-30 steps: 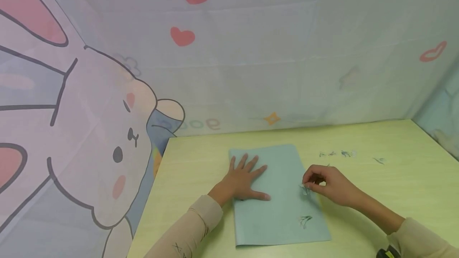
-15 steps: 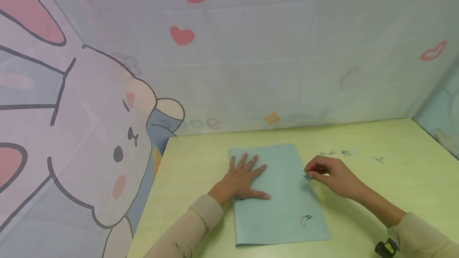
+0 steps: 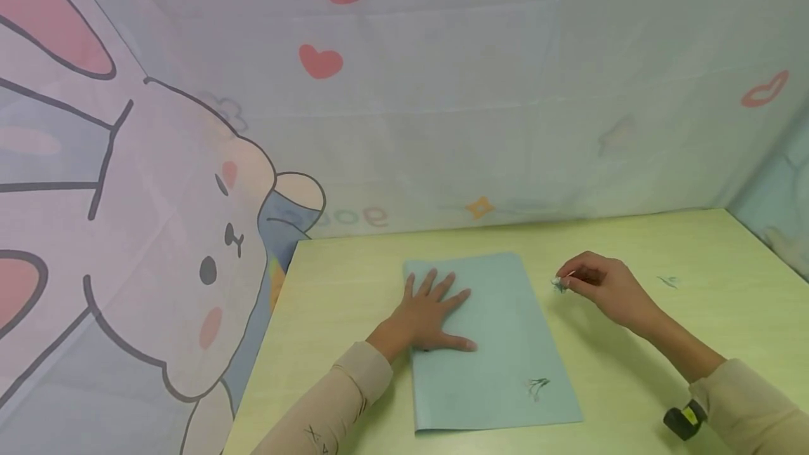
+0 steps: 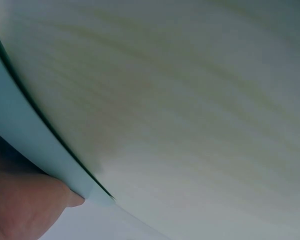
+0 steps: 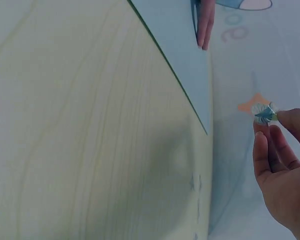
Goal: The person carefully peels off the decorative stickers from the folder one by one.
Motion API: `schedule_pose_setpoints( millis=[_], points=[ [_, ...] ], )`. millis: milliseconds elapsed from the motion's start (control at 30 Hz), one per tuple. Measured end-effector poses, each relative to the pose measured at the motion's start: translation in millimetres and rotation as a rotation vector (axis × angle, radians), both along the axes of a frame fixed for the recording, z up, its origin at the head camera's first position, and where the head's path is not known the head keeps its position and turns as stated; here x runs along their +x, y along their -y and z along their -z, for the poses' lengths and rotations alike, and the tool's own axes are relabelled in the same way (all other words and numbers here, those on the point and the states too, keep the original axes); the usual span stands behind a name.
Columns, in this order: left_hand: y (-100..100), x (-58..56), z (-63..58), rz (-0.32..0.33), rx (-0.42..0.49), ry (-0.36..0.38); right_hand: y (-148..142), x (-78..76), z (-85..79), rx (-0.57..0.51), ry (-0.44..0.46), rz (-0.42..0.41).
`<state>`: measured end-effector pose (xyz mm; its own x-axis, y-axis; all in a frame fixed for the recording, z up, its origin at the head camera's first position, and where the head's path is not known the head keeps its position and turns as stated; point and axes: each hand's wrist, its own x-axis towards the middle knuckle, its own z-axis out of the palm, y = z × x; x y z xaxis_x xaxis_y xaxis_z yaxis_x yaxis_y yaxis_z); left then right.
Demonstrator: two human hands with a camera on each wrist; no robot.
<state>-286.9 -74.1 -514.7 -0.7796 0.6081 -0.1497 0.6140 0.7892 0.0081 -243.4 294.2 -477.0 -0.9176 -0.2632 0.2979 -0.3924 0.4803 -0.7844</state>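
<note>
One cutout (image 3: 557, 284) between fingers (image 3: 583, 263), now off the sheet (image 3: 496, 318)

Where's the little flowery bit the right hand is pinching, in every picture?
Head: the flowery bit is right of centre, lower half, beside the blue-green sheet.
Left wrist: not in it.
Right wrist: right side, about halfway down.
Shared landmark: the blue-green sheet, in all three.
</note>
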Motion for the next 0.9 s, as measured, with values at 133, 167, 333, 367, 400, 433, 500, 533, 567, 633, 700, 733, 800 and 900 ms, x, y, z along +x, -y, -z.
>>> schedule_pose_setpoints(
  millis=[133,167,333,367,400,433,500,533,567,633,700,733,800,900],
  points=[
    [0,1.0,-2.7,-0.002,0.002,0.010,-10,-4.4,3.8,0.012,0.035,0.053],
    [-1,1.1,-2.7,-0.003,0.002,0.009,-13,-5.1,4.2,0.021,0.041,0.068],
    [-1,1.4,-2.8,0.002,-0.004,0.007,-28,-9.7,9.8,0.057,0.044,0.127],
    [-1,1.4,-2.6,0.003,-0.006,0.006,-31,-10.3,10.8,0.061,0.042,0.133],
    [-1,1.6,-3.1,0.005,-0.007,0.006,-34,-11.1,12.1,0.061,0.042,0.138],
    [-1,1.7,-3.6,0.006,-0.007,0.006,-37,-11.6,13.4,0.064,0.042,0.144],
    [-1,1.7,-3.6,0.008,-0.004,0.004,-41,-12.3,15.4,0.074,0.050,0.163],
    [-1,1.8,-3.7,0.010,-0.004,0.003,-44,-12.7,16.6,0.082,0.054,0.174],
    [-1,1.7,-3.2,0.010,-0.002,0.000,-46,-12.8,17.7,0.091,0.059,0.184],
    [-1,1.5,-2.1,0.011,0.003,-0.005,-51,-13.0,19.9,0.112,0.066,0.204],
    [-1,1.5,-1.7,0.012,0.005,-0.007,-56,-13.3,22.0,0.126,0.066,0.219],
    [-1,1.8,-2.3,0.012,0.005,-0.007,-58,-13.6,23.1,0.137,0.061,0.226],
    [-1,2.1,-3.1,0.012,0.006,-0.004,-62,-14.2,24.9,0.153,0.053,0.237],
    [-1,2.7,-4.9,0.012,0.009,0.003,-67,-15.5,27.5,0.176,0.051,0.245]
  ],
)
